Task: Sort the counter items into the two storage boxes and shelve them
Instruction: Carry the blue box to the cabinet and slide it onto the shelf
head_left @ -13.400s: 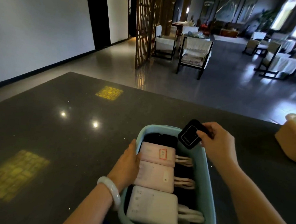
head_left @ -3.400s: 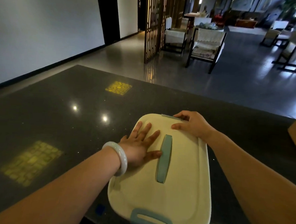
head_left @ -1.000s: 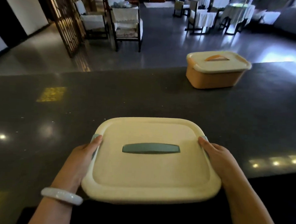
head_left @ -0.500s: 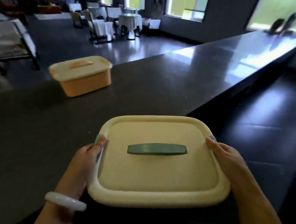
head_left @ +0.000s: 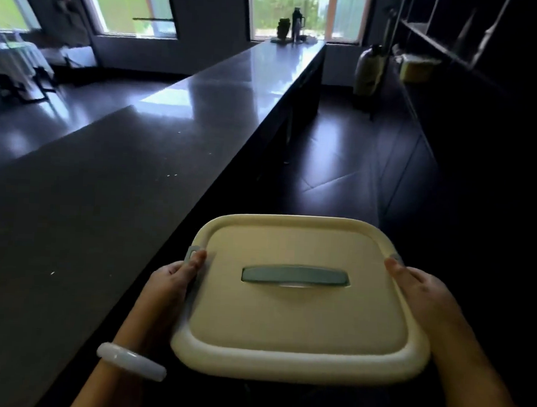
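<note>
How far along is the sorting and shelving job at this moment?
Done: the storage box has its cream lid on. In hand: the left hand and right hand grip its sides and hold it off the counter, in the aisle. Left: it is not yet shelved; dark shelves stand ahead to the right. The second box is out of view, so its state cannot be told.
</note>
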`<state>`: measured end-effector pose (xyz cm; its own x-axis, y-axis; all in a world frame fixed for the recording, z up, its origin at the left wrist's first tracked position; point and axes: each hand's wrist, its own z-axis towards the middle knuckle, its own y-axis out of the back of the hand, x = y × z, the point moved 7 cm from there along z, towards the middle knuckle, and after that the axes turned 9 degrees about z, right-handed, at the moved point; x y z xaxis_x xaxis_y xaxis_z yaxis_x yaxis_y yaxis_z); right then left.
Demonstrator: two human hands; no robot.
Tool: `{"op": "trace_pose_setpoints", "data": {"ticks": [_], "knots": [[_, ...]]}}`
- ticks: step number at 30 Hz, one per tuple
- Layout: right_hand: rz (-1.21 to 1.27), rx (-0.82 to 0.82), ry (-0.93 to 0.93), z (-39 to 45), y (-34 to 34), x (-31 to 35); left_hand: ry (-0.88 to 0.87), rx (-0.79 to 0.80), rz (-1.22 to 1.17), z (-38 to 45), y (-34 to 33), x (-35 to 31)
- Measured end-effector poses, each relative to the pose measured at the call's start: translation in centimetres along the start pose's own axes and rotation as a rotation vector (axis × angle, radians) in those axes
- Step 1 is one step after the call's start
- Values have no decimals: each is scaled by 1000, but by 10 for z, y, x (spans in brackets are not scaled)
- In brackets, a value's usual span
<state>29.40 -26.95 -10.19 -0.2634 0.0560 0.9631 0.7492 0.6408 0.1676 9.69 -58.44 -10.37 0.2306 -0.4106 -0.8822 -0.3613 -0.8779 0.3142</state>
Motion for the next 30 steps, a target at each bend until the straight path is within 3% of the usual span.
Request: {"op": "trace_pose_setpoints", "data": {"ticks": [9,16,24,30], "knots": [[91,-174,-14,182,4,31,-103,255,-23,204,-114,-121],[158,-330,-29,324,26,57,-137,327,8,335,-209,-214],[110,-307,14,533,51,98,-90,312,-14,478,-325,-292],[88,-240,40,689,51,149,-56,237,-108,579,-375,-351]]}}
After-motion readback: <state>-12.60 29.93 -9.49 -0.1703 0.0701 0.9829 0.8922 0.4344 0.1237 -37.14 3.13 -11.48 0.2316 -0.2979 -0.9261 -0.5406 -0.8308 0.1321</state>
